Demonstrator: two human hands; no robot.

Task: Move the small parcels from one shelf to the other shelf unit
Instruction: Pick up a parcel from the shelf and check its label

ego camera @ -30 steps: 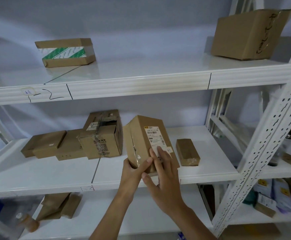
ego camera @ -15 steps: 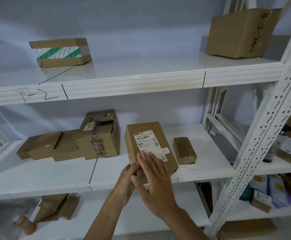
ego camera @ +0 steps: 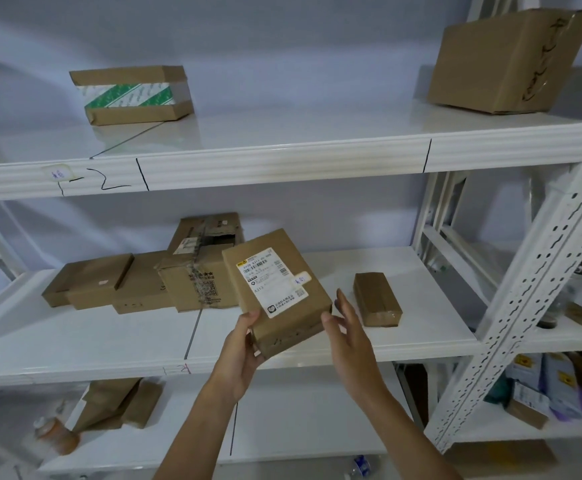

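The labelled parcel (ego camera: pixel 275 292) is tilted above the front edge of the middle shelf (ego camera: pixel 109 344), pinched at its near left corner by the left hand (ego camera: pixel 243 355). The right hand (ego camera: pixel 346 336) has its grip spread, fingers just beside the parcel's right corner. A small taped parcel (ego camera: pixel 377 299) lies near the shelf's right end.

Brown labelled parcel (ego camera: pixel 277 289) tilted above middle shelf (ego camera: pixel 109 344) front edge (label up), small taped parcel (ego camera: pixel 377 299) just right

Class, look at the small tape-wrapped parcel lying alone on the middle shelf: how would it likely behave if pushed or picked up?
The small tape-wrapped parcel lies flat on a long face, so it would probably slide, not roll or tip. Its glossy tape suggests a somewhat slippery grip. Its crisp, boxy edges suggest it is stiff; its weight cannot be told.
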